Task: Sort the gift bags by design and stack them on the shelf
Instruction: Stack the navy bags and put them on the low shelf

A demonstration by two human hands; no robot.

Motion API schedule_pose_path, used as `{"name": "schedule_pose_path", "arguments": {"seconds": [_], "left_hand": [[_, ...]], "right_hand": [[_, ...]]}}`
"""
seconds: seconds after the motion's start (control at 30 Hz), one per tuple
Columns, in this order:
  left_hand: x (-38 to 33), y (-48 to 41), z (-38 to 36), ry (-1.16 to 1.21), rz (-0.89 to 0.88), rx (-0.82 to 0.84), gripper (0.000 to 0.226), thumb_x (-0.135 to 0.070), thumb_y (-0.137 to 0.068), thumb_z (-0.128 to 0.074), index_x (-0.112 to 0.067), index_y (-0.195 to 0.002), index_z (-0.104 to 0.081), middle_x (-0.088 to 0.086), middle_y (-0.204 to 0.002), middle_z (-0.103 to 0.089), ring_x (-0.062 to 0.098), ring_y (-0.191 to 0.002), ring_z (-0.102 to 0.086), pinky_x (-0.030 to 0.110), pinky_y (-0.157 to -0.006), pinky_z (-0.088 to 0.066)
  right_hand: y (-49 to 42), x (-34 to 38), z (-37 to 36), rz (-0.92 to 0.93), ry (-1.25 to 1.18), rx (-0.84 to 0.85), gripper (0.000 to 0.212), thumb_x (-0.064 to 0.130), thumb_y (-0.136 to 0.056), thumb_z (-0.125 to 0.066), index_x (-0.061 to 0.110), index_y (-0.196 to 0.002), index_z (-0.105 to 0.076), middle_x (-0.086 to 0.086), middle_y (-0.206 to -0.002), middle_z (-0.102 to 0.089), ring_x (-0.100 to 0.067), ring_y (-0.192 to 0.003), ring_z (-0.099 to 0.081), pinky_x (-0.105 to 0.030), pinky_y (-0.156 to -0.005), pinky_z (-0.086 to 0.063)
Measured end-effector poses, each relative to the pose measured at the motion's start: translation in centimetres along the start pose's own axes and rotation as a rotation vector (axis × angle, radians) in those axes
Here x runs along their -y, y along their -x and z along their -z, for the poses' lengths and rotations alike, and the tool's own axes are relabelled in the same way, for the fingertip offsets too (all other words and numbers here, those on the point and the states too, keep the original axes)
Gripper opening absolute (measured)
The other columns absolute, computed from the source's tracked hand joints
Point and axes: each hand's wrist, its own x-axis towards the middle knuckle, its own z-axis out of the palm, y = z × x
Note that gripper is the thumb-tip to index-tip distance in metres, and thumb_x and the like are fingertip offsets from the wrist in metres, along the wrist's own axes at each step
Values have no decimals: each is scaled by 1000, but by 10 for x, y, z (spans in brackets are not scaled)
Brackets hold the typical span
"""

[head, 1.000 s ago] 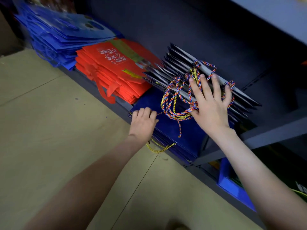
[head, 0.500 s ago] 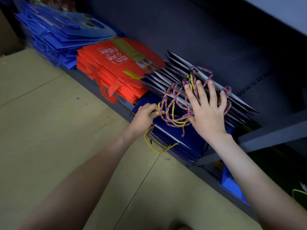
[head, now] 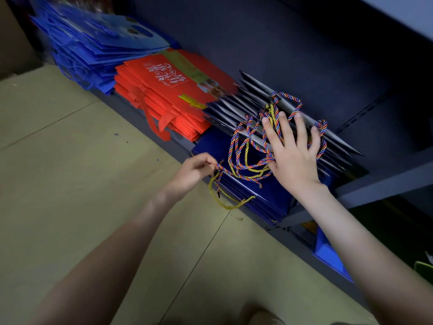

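We log, relative to the navy bags (head: 257, 191) on the shelf (head: 386, 179): left hand (head: 196, 168) at their front edge, pinching a striped cord (head: 236, 146); right hand (head: 293, 158) flat atop them, fingers spread; orange bags (head: 168, 90) just left; blue bags (head: 98, 43) farther left.

a stockroom or shop storage corner, by the look of it; a dark metal shelf (head: 384, 184) runs low along the wall, loaded with flat-packed gift bags in bulk; a blue stack (head: 98, 43), a red stack (head: 168, 90) (white lettering printed on top), a navy stack (head: 264, 198) with twisted cord handles (head: 257, 165); the beige floor (head: 70, 184) is bare, laid in large seamed panels
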Motion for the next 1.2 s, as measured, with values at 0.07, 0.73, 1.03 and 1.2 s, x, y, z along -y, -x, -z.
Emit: {"name": "schedule_pose_path", "arguments": {"seconds": [0.07,0.73,1.03,1.2], "left_hand": [[4,8,1,-1,24,-23,16,-2,-88,-55,-15,-78,-57,-3,-74,-56,0,-67,-51,13,-69,-39],[40,7,-64,415,694,-356,12,-8,-86,-57,-16,-78,-54,0,-67,-55,12,-62,-49,27,-73,-40],[43,21,-49,25,730,-361,20,0,-83,-49,-13,-70,-57,5,-69,-54,21,-70,-50,23,-58,-37],[26,14,-50,-307,624,-464,29,-5,-83,-51,-9,-112,-50,11,-106,-56,28,-99,-53,32,-81,-44]], "right_hand": [[5,5,-4,4,-5,-3,110,22,-62,-84,24,-151,-19,-11,-154,-27,-38,-142,-16,-59,-109,-16],[46,35,-44,128,134,-64,105,33,-62,-78,25,-151,-23,-9,-154,-29,-34,-139,-21,-53,-108,-19],[19,8,-17,40,-1,-60,108,22,-60,-81,26,-150,-22,-7,-155,-27,-33,-141,-14,-55,-109,-11],[-8,-26,6,18,-105,-3,101,20,-67,-76,29,-150,-21,-5,-156,-23,-30,-143,-10,-54,-111,-7]]}}
